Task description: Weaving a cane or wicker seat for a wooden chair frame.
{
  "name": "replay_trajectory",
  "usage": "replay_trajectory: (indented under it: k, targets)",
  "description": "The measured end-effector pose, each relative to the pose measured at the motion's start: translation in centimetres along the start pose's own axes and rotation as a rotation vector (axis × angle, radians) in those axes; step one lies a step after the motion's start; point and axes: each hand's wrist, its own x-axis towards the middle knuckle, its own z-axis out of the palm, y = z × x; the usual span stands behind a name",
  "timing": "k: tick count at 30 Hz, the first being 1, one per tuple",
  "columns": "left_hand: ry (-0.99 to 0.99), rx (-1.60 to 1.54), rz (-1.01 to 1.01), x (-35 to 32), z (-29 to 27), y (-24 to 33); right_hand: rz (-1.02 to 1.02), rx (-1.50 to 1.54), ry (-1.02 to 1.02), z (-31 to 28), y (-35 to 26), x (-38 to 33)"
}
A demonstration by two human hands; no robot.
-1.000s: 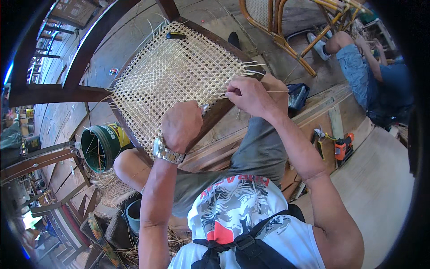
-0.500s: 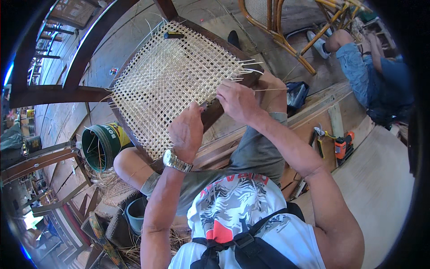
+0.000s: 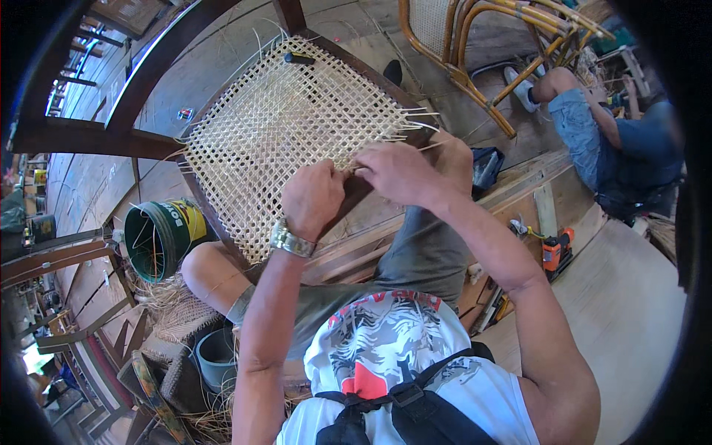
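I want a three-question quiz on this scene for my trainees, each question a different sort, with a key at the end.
1. Multiple choice. Besides yellow, what colour is the large bucket in the left part of the picture?
a) red
b) green
c) white

2. True or false. The metal watch is worn on the left arm.

3. Fill the gap. The left hand and the right hand are at the edge of the woven seat that is ____ to the person.

Key: 1 b; 2 true; 3 nearest.
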Motion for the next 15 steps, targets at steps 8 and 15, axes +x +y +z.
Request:
replay_trajectory:
  k: [8, 15]
  targets:
    - [-0.039, -0.243, 0.028, -1.7, -11.5, -4.8, 0.262, 0.383, 0.222, -1.7, -1.2, 1.3]
    - [-0.089, -0.362, -0.043, -1.8, -9.0, -4.3, 0.258, 0.431, 0.052, -2.7, -2.0, 3.8]
